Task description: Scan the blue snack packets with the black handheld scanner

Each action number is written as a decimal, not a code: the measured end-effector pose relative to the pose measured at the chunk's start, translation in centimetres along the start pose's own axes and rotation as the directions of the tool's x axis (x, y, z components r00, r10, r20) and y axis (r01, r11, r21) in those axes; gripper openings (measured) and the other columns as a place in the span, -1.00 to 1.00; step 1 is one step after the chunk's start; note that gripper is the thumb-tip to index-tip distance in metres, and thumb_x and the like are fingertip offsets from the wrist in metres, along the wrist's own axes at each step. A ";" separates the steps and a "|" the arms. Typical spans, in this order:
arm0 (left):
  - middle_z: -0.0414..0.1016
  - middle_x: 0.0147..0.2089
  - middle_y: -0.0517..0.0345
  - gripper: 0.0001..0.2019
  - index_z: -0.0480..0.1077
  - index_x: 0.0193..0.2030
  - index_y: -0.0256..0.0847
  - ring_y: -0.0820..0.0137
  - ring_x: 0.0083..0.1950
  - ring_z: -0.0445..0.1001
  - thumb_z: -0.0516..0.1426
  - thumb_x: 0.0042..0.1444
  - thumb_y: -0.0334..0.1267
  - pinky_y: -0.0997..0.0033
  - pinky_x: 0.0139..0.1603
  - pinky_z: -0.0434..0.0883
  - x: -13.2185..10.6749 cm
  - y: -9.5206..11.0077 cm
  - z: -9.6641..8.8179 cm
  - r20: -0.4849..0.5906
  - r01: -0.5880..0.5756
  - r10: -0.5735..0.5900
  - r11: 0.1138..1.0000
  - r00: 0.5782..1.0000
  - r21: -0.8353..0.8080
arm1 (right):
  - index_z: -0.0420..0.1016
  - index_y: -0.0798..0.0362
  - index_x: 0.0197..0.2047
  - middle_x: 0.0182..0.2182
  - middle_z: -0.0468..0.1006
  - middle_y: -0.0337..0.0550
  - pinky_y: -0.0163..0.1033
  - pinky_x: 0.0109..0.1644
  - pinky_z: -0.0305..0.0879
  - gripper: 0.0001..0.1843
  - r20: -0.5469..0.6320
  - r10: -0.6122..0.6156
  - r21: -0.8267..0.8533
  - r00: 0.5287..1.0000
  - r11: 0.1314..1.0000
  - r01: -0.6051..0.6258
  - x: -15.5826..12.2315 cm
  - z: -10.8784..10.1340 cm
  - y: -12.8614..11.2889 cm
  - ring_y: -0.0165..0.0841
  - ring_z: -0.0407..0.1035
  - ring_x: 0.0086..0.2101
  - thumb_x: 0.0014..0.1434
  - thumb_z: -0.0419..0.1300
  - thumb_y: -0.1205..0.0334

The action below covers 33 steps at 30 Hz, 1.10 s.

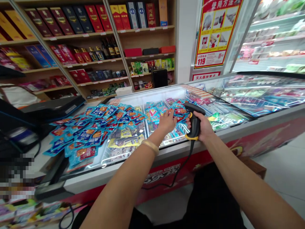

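My right hand (205,127) is wrapped round the handle of a black barcode scanner (195,122) with yellow trim, its head pointing left. A dark cable (183,167) runs down from the grip. My left hand (168,121), with a bangle (150,146) at the wrist, reaches forward with fingers stretched out. Its fingertips touch the left edge of a small pile of blue and red snack packets (179,111) on the freezer's glass top. Farther left, a large heap of similar blue snack packets (95,127) is spread over the glass.
The chest freezer (95,175) runs across in front of me, frozen goods showing through its glass. Black equipment (54,108) stands at the left end. Behind are wooden shelves (147,28) of boxes and bottles. A brown box (254,168) sits on the floor at right.
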<state>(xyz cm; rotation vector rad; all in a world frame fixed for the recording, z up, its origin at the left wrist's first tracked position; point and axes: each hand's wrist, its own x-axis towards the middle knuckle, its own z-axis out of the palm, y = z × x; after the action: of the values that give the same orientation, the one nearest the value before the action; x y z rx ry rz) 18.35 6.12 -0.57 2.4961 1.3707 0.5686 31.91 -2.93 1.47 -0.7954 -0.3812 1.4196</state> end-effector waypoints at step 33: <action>0.18 0.30 -0.36 -0.25 0.12 0.32 -0.32 -0.11 0.32 0.15 0.12 0.05 0.04 -0.08 0.25 0.19 -22.2 -16.7 -12.6 -0.453 0.638 -0.495 0.729 0.742 0.248 | 0.45 0.16 -0.42 -0.58 0.39 -0.23 -0.44 -0.64 0.28 -0.75 0.313 0.315 -0.246 0.896 0.938 -0.244 -2.6 10.3 11.8 -0.52 0.26 -0.66 0.22 0.10 0.21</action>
<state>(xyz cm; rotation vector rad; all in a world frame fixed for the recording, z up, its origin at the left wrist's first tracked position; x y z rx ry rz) -10.60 -3.50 -0.63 2.0647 2.5005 0.6727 16.00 -3.23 1.09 -0.7825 -0.7154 1.8244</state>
